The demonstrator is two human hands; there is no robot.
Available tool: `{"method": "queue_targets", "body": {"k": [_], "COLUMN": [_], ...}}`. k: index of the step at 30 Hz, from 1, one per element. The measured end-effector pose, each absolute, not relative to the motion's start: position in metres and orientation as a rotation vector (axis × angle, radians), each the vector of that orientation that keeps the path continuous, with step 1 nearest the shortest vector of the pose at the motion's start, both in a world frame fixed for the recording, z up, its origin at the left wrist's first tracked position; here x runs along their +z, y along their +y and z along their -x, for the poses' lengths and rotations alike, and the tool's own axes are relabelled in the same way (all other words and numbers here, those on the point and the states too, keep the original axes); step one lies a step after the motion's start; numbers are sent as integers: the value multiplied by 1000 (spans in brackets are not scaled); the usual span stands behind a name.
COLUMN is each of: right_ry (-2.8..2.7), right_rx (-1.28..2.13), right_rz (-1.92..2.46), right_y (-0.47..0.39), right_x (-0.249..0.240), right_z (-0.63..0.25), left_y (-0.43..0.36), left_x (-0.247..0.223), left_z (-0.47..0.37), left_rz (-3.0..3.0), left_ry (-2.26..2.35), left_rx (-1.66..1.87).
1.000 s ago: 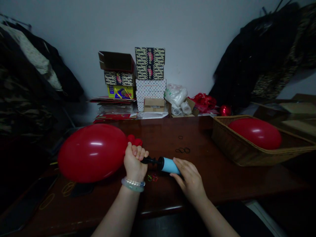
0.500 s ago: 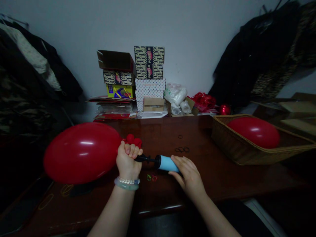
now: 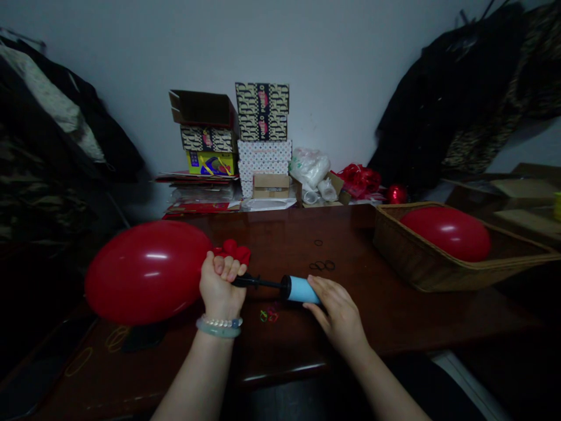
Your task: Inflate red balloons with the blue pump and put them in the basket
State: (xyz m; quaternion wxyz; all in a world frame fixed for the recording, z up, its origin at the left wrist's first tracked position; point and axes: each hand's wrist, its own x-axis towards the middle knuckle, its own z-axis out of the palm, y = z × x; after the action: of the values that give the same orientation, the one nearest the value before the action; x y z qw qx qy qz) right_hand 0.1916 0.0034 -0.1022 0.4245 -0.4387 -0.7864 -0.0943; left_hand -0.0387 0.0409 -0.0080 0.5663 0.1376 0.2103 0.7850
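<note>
A large inflated red balloon [image 3: 146,273] extends left from my left hand [image 3: 222,285], which is closed around its neck and the black end of a balloon pump; the nozzle itself is hidden in the fist. My right hand [image 3: 337,313] is wrapped over the light blue barrel of the balloon pump [image 3: 299,289]. A length of black rod shows between the two hands. Just behind my left fist lie some uninflated red balloons [image 3: 234,250]. Small green and pink bands [image 3: 268,316] are on the table below the pump.
A wicker basket [image 3: 407,269] at the right holds another red balloon [image 3: 447,234]. Black rubber bands [image 3: 322,265] and yellow rubber bands [image 3: 117,338] lie on the dark wooden table [image 3: 289,234]. Stacked boxes [image 3: 263,111] and plastic bags [image 3: 310,166] line the wall.
My hands have moved slightly apart, so more of the black rod shows between fist and barrel. The balloon looks shifted a little to the right, partly with a slight view shift.
</note>
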Motion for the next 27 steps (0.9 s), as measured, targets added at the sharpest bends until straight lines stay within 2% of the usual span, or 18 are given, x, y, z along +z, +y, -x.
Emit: {"method": "queue_targets", "body": {"k": [13, 27], "right_ry": [-1959, -2035], "right_rx": [-236, -239], "right_rz": [1126, 1138], "right_y": [-5, 6], "right_x": [-107, -96], "right_z": [-168, -192], "left_y": [40, 44], "left_x": [-22, -4], "left_z": [9, 50], "left_rz": [-316, -300], "left_ry": [573, 505], "left_rx": [1774, 1852]}}
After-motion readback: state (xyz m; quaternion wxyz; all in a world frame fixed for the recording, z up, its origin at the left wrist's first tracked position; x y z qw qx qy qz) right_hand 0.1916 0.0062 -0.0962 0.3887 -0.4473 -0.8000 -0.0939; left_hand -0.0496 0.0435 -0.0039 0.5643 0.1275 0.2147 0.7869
